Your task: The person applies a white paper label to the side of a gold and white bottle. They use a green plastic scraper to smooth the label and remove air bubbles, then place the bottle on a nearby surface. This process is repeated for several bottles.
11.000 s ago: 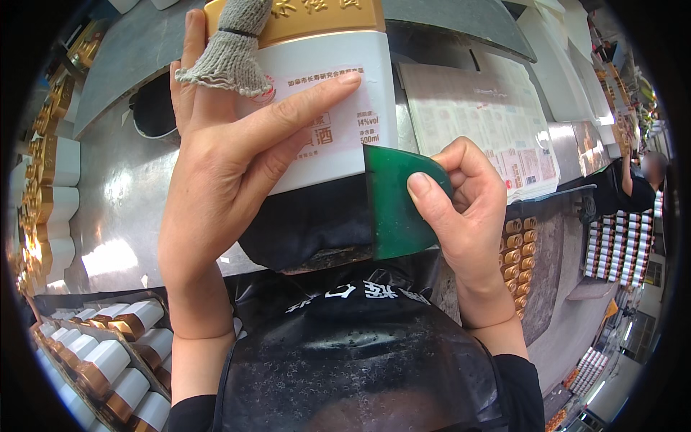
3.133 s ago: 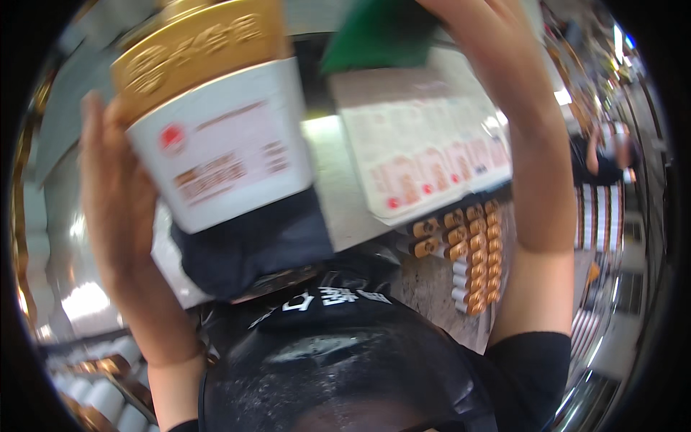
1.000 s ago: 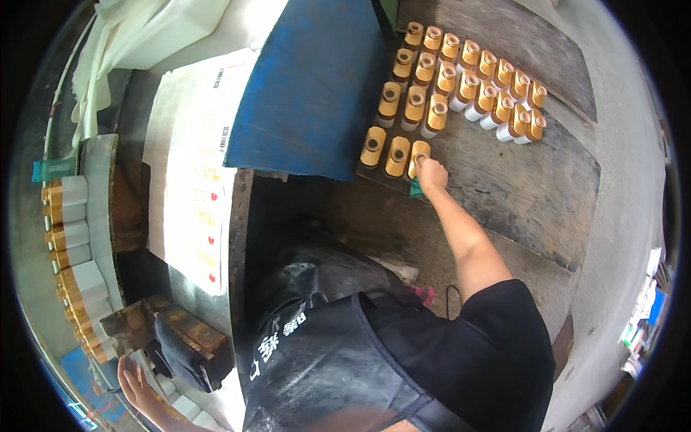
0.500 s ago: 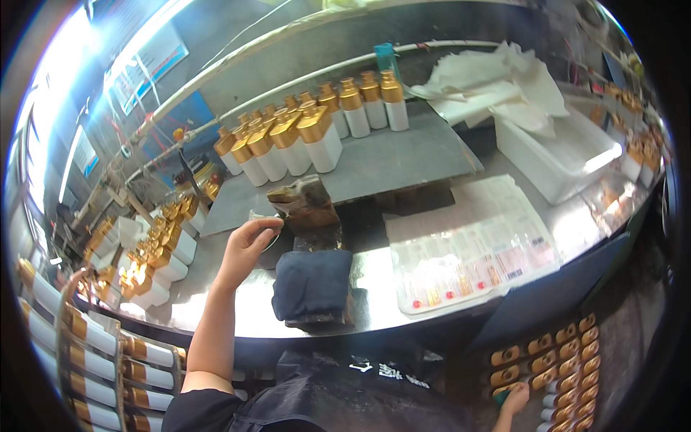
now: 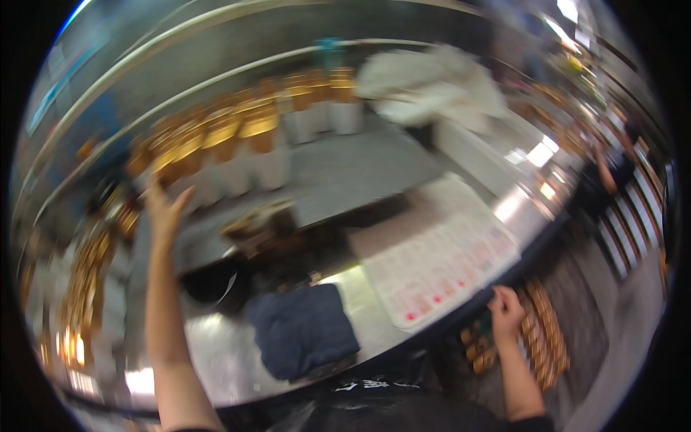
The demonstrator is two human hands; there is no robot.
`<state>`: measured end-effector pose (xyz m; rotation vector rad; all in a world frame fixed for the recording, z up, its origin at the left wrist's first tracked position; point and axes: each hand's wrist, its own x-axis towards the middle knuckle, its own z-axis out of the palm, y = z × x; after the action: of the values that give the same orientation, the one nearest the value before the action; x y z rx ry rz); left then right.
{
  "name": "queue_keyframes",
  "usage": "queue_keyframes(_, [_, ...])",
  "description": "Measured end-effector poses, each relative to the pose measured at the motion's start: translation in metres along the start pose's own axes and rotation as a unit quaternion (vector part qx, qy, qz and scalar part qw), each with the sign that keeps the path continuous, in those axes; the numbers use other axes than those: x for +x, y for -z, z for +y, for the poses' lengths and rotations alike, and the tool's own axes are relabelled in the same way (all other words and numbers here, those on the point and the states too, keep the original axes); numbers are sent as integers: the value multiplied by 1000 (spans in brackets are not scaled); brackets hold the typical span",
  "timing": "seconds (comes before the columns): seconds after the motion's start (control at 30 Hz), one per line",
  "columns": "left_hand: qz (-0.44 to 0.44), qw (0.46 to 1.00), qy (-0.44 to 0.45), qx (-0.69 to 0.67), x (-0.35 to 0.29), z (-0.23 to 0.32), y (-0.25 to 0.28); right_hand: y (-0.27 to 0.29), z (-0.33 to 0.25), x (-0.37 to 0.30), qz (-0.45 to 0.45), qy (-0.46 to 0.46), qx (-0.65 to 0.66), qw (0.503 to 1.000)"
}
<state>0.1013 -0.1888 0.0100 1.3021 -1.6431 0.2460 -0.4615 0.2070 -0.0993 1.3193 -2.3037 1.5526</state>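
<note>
My left hand (image 5: 165, 210) reaches over the bench, thumb and fingers spread, beside a cluster of white bottles with gold tops (image 5: 259, 155). Motion blur hides whether its fingertips touch them. My right hand (image 5: 506, 311) is raised near the bench's front edge with its fingers curled; anything inside them cannot be made out. Between my arms lies a folded navy cloth (image 5: 304, 327) on a small block. Behind the cloth is a brown, worn-looking fixture (image 5: 263, 223), with a dark round bowl (image 5: 216, 284) to its left.
Sheets of printed labels with red dots (image 5: 439, 252) lie right of the cloth. A white tub (image 5: 464, 155) topped by white sheeting (image 5: 432, 83) stands behind. More gold-topped bottles (image 5: 90, 281) crowd the left; others (image 5: 543, 324) stand low at right. Another person (image 5: 612, 169) is far right.
The view has swung right and blurred. My left hand has moved from the brown fixture to the bottles, its fingers spreading. My right hand has risen from the low bottles towards the bench edge.
</note>
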Motion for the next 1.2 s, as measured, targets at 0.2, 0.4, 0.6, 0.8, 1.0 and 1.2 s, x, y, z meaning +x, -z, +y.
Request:
queue_keyframes(0.2, [-39,991,50,-122,31,-55,-11,-16,-67,17,-39,52,33,997])
queue_keyframes(0.4, [-162,953,185,-175,33,-69,-7,-20,-62,27,-37,-44,62,996])
queue_keyframes(0.6, [-92,867,343,-349,15,-164,48,-10,-39,70,-87,-77,58,992])
queue_keyframes(0.8, [50,857,317,-403,-61,-4,104,12,-7,164,-174,59,-261,948])
queue_keyframes(1.0, [76,861,364,-348,-139,151,133,-6,56,241,-382,45,-440,812])
queue_keyframes(1.2, [-45,736,506,-446,-191,160,122,-5,134,263,-411,32,-286,865])
